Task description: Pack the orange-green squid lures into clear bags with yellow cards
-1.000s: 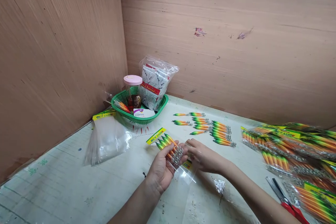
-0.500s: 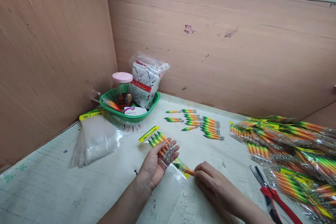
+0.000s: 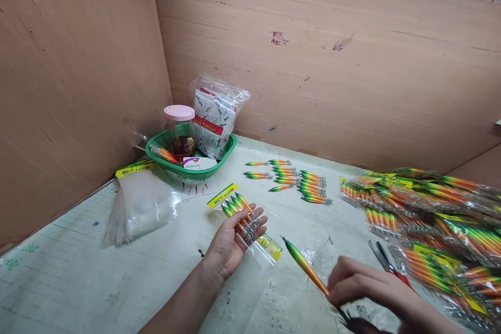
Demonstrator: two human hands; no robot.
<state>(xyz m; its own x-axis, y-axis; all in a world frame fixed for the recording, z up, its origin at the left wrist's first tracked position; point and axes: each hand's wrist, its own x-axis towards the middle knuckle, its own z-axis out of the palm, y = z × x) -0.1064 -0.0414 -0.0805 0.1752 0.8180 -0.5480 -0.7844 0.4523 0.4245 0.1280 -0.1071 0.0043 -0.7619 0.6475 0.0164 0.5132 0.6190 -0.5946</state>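
Note:
My left hand (image 3: 230, 245) is palm up, with its thumb over several green, yellow and orange fishing lures (image 3: 242, 214) that have metal hooks at one end. A clear bag with a yellow-green BCT LURE header (image 3: 222, 196) shows just beyond these lures; I cannot tell whether they lie inside it. Another yellow header (image 3: 270, 247) on clear plastic sticks out below my left fingers. To the right, my right hand (image 3: 356, 284) pinches a single lure (image 3: 307, 267) at its orange end, its green tip pointing up and left, apart from the bag.
Loose lures (image 3: 311, 185) lie in rows at the back. Packed lures (image 3: 430, 266) are heaped at the right, beside red-handled pliers (image 3: 391, 266). On the left are flat clear bags (image 3: 143, 206) and a green basket (image 3: 191, 175) holding a jar (image 3: 180, 133) and packets (image 3: 213, 120).
My right hand has moved right, towards the pliers, with the lure drawn away from the bag below my left hand. My left hand has stayed in place.

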